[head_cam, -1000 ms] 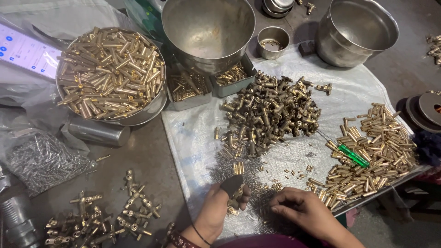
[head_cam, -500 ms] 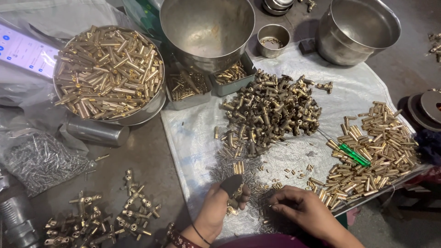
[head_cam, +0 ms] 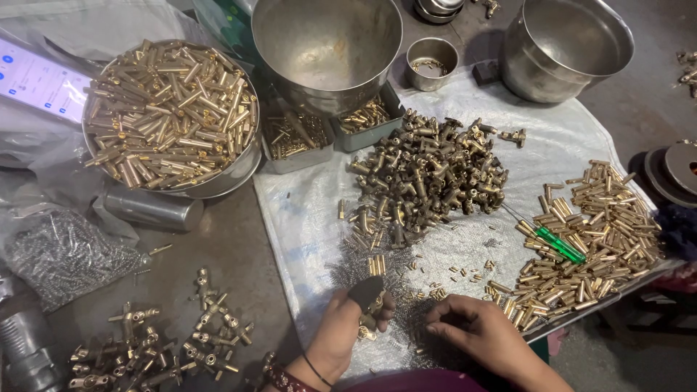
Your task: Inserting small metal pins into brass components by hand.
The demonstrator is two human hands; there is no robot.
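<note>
A small brass fitting [head_cam: 369,324] is held in the closed fingers of the left hand [head_cam: 347,335], whose thumb is covered by a dark cap. It is kept just below the central heap of brass tee fittings [head_cam: 428,174] on the white plastic sheet [head_cam: 305,218]. The right hand [head_cam: 475,330] is pinched narrow on the tiny springs [head_cam: 406,312] scattered below that heap; whether anything is gripped cannot be told. A green screwdriver [head_cam: 555,243] lies right of the heap.
</note>
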